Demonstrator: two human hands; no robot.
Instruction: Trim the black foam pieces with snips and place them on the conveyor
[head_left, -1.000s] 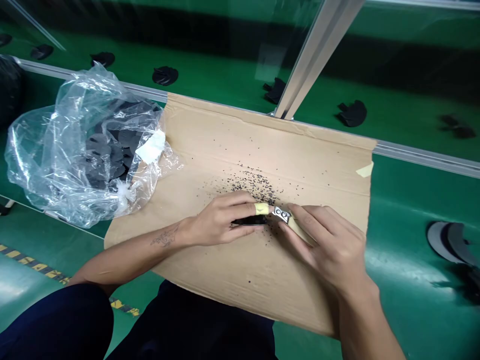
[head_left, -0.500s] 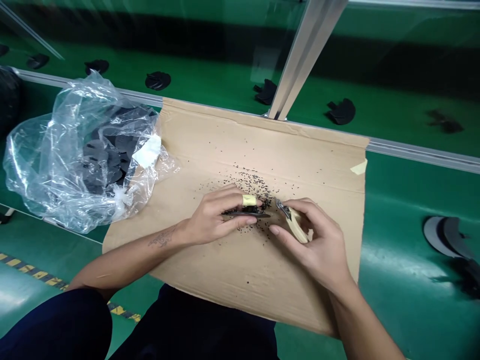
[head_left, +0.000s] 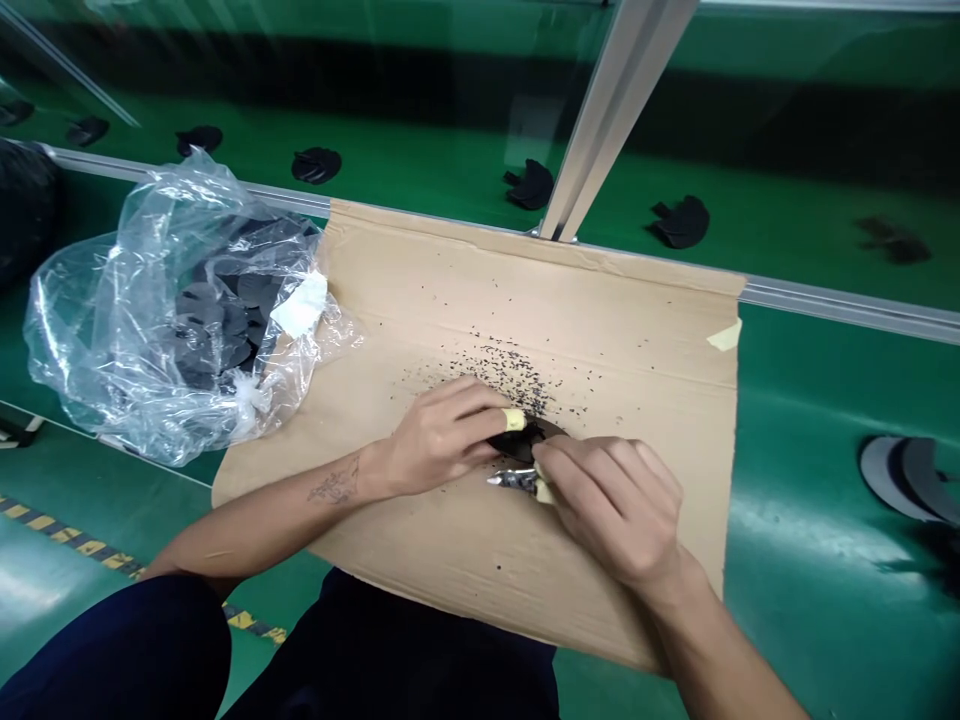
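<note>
A black curved plastic part (head_left: 517,443) is pinched in my left hand (head_left: 442,440), which has yellow tape around a fingertip. My right hand (head_left: 615,500) is closed around cutting pliers (head_left: 516,480) with pale yellow handles, their metal jaws pointing left just below the part. The fingertips of that hand also touch the right edge of the black part. Tiny black plastic bits (head_left: 517,370) lie scattered on the cardboard sheet (head_left: 420,540) beyond my hands. My fingers hide much of the part and the plier handles.
A clear plastic bag (head_left: 142,300) full of dark parts sits on the cardboard's left side. Along the back, a metal rail (head_left: 847,310) and an upright post (head_left: 615,120) border a green surface with several black parts (head_left: 682,220). A grey and black item (head_left: 892,475) lies right.
My right hand has moved left and turned, swinging the pliers' jaws from pointing away to pointing left. Its fingertips now meet the black part, which has tilted to show more of its face.
</note>
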